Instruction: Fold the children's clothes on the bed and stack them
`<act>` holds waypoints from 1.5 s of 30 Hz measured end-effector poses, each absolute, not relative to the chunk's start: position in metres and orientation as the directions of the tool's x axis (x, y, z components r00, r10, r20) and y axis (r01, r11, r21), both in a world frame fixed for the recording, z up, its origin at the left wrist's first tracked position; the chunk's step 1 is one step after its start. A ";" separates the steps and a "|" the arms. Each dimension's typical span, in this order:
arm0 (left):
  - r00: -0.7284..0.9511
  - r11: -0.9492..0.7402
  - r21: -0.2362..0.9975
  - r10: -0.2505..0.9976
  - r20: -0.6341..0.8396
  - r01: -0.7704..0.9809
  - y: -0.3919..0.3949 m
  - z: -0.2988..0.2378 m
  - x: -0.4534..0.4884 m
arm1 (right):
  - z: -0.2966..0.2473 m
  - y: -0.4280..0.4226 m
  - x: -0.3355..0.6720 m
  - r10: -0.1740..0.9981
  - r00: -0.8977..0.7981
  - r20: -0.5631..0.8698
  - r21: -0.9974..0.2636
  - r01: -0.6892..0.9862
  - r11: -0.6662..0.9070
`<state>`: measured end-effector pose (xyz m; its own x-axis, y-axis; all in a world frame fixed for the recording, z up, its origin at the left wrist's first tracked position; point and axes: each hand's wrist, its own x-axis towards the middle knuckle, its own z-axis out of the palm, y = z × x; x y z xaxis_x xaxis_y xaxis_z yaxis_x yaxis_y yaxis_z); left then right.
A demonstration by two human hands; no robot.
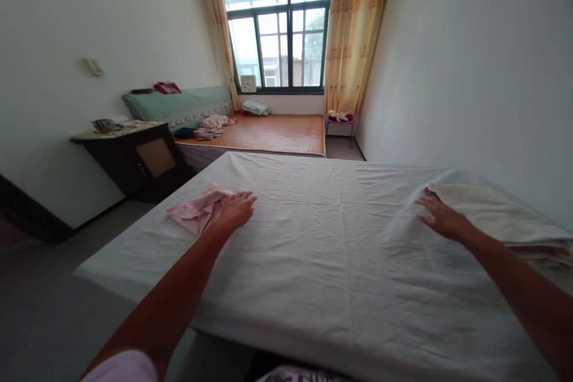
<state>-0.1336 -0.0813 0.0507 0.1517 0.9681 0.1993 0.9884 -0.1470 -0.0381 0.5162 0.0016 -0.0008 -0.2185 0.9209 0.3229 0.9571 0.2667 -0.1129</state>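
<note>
A white sheet [304, 239] with creases and a fold line covers the table before me. My left hand [239, 210] is open over the sheet, at the right edge of a crumpled pink cloth [197, 209]; whether it touches the cloth I cannot tell. On the other side, my right hand [441, 215] has its fingers spread, beside a folded cream cloth [487, 209]. A small red and green spot [430, 192] shows just beyond its fingers, too small to name. Neither hand grips anything.
A bed with a brown mat [277, 131] stands beyond the table, with clothes [212, 125] on it. To the left is a dark cabinet [150, 161]. A pink stool [340, 120] stands near the curtain [351, 36]; a white wall [470, 71] runs along the right.
</note>
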 end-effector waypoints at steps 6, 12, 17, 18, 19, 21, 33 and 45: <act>-0.289 0.299 -0.030 0.940 0.181 0.954 -0.115 0.067 -0.241 | 0.031 -0.047 0.363 0.804 -0.497 0.326 -0.244 0.777 0.580; -0.091 0.053 0.148 0.961 0.261 0.988 -0.096 0.104 -0.179 | 0.057 -0.084 0.237 0.708 -0.596 0.379 -0.445 0.553 0.704; 0.333 -0.490 0.371 0.849 0.411 0.789 -0.084 0.129 -0.036 | 0.064 -0.091 0.173 0.815 -0.406 0.414 -0.773 0.315 0.550; 0.420 -0.586 0.419 0.801 0.427 0.693 -0.083 0.129 -0.013 | 0.064 -0.086 0.171 0.852 -0.350 0.388 -0.847 0.230 0.480; 0.474 -0.651 0.448 0.756 0.451 0.613 -0.082 0.127 0.007 | 0.063 -0.079 0.174 0.887 -0.299 0.353 -0.904 0.137 0.406; 0.550 -0.735 0.427 0.677 0.489 0.527 -0.078 0.118 0.031 | 0.057 -0.062 0.192 0.940 -0.210 0.271 -0.962 -0.029 0.271; 0.551 -0.664 0.382 0.747 0.371 0.643 -0.057 0.004 0.021 | -0.011 -0.033 0.287 0.990 -0.100 0.097 -0.982 0.153 0.112; 0.246 -0.521 0.585 0.838 0.486 0.621 -0.064 0.026 0.013 | -0.002 -0.041 0.277 0.864 -0.301 0.403 -0.501 0.717 0.484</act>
<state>0.0127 -0.0643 0.0261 0.2458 0.8384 0.4864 0.6211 -0.5215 0.5850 0.2772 -0.0412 -0.0018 -0.3007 0.8642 0.4034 0.7175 0.4836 -0.5013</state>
